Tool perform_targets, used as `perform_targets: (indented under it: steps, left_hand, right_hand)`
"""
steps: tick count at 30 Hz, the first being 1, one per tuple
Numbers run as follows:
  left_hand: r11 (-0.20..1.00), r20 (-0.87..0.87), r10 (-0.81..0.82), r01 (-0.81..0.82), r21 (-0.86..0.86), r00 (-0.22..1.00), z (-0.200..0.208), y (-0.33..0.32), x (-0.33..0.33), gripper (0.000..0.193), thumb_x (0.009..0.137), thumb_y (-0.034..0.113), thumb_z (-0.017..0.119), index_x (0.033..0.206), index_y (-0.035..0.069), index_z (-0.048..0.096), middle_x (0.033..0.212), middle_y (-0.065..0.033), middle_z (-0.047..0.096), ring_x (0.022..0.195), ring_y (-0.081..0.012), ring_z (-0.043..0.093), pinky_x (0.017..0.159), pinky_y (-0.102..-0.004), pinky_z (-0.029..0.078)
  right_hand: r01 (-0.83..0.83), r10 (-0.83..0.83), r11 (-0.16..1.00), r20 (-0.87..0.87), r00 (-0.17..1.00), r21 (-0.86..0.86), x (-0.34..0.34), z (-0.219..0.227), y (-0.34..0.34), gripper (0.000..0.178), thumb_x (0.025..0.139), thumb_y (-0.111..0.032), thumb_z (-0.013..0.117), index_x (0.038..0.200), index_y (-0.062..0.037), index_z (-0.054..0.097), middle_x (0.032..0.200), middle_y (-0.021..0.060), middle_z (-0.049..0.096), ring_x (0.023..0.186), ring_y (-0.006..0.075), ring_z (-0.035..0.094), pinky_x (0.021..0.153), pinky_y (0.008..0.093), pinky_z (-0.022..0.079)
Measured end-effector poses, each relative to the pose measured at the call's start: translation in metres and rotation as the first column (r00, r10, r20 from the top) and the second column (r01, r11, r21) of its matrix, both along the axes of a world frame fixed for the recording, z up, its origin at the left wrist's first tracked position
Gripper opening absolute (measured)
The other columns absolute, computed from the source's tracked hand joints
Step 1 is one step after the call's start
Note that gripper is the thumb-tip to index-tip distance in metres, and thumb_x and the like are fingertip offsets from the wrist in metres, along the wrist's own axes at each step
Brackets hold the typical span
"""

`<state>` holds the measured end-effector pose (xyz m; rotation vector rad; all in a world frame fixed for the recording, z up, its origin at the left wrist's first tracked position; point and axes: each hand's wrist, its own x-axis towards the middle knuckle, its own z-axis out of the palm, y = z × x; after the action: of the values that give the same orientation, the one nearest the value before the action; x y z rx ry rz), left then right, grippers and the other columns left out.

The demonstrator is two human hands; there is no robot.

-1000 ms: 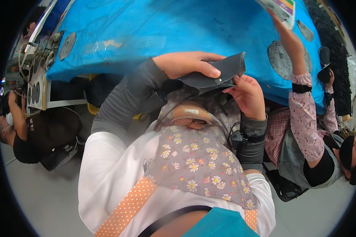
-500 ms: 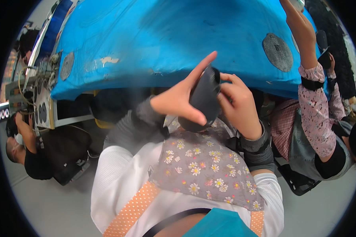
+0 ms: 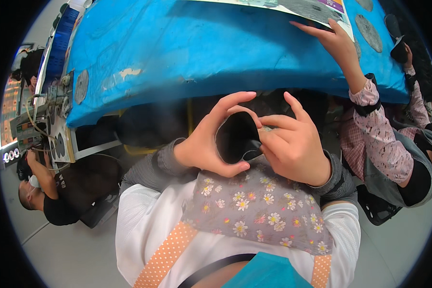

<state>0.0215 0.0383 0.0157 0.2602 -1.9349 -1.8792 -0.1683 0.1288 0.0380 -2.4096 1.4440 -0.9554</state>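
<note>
Close in front of my flowered apron (image 3: 259, 206) I hold a black curved piece (image 3: 236, 137), bent round like a short, wide tube whose dark hollow faces up. Its exact kind does not show. My left hand (image 3: 197, 146) wraps its outer left side, with thumb and fingers bowed in a C. On the opposite side, my right hand (image 3: 297, 149) pinches the rim between thumb and fingers. A tiny greyish bit shows at those fingertips, too small to name.
A blue-covered table (image 3: 177, 57) stretches ahead, with grey round pads (image 3: 81, 86) on it. At the far right a co-worker's hand (image 3: 338, 48) reaches to a printed sheet (image 3: 317, 10). Another person (image 3: 57, 192) sits at the left beside equipment.
The black piece has turned, so its hollow now faces up toward me. My left fingers have curled round it from a wider spread. A co-worker's hand has lowered, and a printed sheet has appeared.
</note>
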Motion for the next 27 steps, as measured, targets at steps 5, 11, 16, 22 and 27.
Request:
perform_targets:
  steps: [5,11,16,22,27]
  left_hand:
    - [0.995,0.034,-0.029,0.032,-0.096,0.999,-0.003,0.008,0.002,0.099,0.064,0.02,0.079,0.14,0.001,0.019,0.109,-0.0132,0.05,0.105,-0.0202,0.05,0.094,-0.0339,0.039]
    - [0.988,0.002,0.038,-0.038,0.15,0.999,-0.017,0.014,0.01,0.106,0.064,0.021,0.079,0.143,0.003,0.012,0.113,-0.0132,0.05,0.108,-0.0224,0.05,0.095,-0.0349,0.039]
    - [0.923,0.087,-0.134,0.092,0.374,0.987,-0.007,0.003,0.004,0.119,0.061,0.026,0.083,0.144,0.004,0.0,0.116,-0.0171,0.05,0.104,-0.0233,0.054,0.092,-0.0349,0.042]
    - [0.974,0.001,-0.215,0.214,0.08,0.977,-0.028,-0.006,0.005,0.124,0.059,0.029,0.086,0.145,0.007,-0.001,0.117,-0.0189,0.051,0.104,-0.0249,0.055,0.091,-0.0368,0.045]
    - [0.943,-0.023,-0.05,0.055,0.33,0.998,-0.037,0.0,0.003,0.128,0.057,0.04,0.086,0.145,0.01,-0.002,0.128,-0.0222,0.043,0.116,-0.031,0.05,0.097,-0.0425,0.042]
  right_hand:
    - [-0.036,0.036,0.998,-0.007,0.999,-0.049,0.003,-0.004,0.02,0.012,0.061,-0.006,0.065,0.07,-0.0004,0.059,0.071,0.0085,0.062,0.082,0.0213,0.063,0.09,0.0496,0.043]
    - [-0.112,0.107,0.993,0.136,0.985,0.029,-0.001,-0.005,0.026,0.021,0.057,-0.005,0.067,0.077,-0.0005,0.061,0.08,0.0092,0.063,0.077,0.0237,0.061,0.069,0.0364,0.048]
    - [-0.075,0.061,0.995,0.215,0.975,0.059,-0.014,-0.014,0.002,0.018,0.059,-0.006,0.072,0.075,-0.0035,0.064,0.074,0.0081,0.064,0.069,0.0229,0.06,0.065,0.034,0.047]
    - [-0.077,0.062,0.993,0.157,0.986,0.091,-0.021,-0.011,0.003,0.014,0.062,-0.008,0.072,0.074,-0.0047,0.065,0.074,0.007,0.064,0.069,0.023,0.061,0.07,0.0348,0.048]
    - [-0.13,0.105,0.981,0.169,0.98,0.144,-0.01,-0.024,0.002,0.013,0.066,-0.01,0.071,0.077,-0.0055,0.066,0.077,0.0054,0.064,0.076,0.0219,0.061,0.086,0.0383,0.045]
